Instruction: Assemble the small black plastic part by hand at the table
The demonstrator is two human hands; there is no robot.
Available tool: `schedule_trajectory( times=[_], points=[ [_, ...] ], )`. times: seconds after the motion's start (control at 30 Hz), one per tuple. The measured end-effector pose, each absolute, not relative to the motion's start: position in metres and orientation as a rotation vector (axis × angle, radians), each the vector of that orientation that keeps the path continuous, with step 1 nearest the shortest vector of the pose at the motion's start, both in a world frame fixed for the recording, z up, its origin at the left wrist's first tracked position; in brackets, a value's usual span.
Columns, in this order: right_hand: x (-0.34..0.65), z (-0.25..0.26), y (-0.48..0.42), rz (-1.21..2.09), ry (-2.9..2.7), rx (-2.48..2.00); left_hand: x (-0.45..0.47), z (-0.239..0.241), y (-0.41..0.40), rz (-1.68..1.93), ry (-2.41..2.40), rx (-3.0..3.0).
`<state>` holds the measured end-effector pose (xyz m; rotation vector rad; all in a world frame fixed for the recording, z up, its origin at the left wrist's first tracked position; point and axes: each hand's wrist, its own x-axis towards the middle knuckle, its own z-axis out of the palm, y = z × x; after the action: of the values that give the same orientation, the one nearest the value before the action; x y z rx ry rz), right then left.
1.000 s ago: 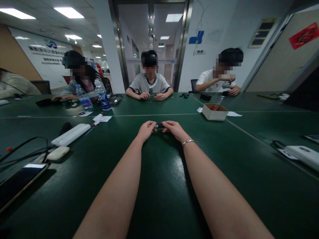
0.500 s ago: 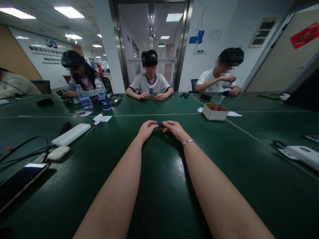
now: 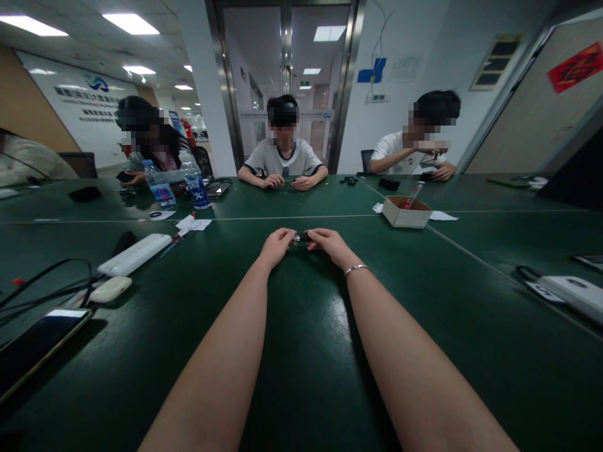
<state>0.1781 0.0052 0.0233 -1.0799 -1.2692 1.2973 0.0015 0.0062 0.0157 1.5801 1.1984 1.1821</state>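
Both my arms stretch forward over the dark green table (image 3: pixel 301 351). My left hand (image 3: pixel 277 246) and my right hand (image 3: pixel 328 243) meet at the table's middle, fingers curled and pinched on a small black object (image 3: pixel 302 237) held between them. Only a short piece of it shows between the fingertips, so I cannot make out what it is. A thin bracelet (image 3: pixel 355 269) circles my right wrist.
A white oblong case (image 3: pixel 134 253), a small white device (image 3: pixel 110 289), cables (image 3: pixel 47 276) and a phone (image 3: pixel 40 339) lie at left. A cardboard box (image 3: pixel 406 211) sits ahead right, bottles (image 3: pixel 194 184) ahead left. Three people sit across the table. A white device (image 3: pixel 568 292) lies at right.
My hands have stayed in place on the small black object. The person at far left has drawn a hand back from the table toward their body.
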Motion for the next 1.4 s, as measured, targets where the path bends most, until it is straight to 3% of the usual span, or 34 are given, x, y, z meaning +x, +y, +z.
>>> schedule_trajectory(
  times=[1.4],
  points=[
    [0.1792,0.0237,0.0043,1.290,-1.292,-1.048,-0.0024,0.0143,0.0051,1.246,1.119,1.699]
  ],
)
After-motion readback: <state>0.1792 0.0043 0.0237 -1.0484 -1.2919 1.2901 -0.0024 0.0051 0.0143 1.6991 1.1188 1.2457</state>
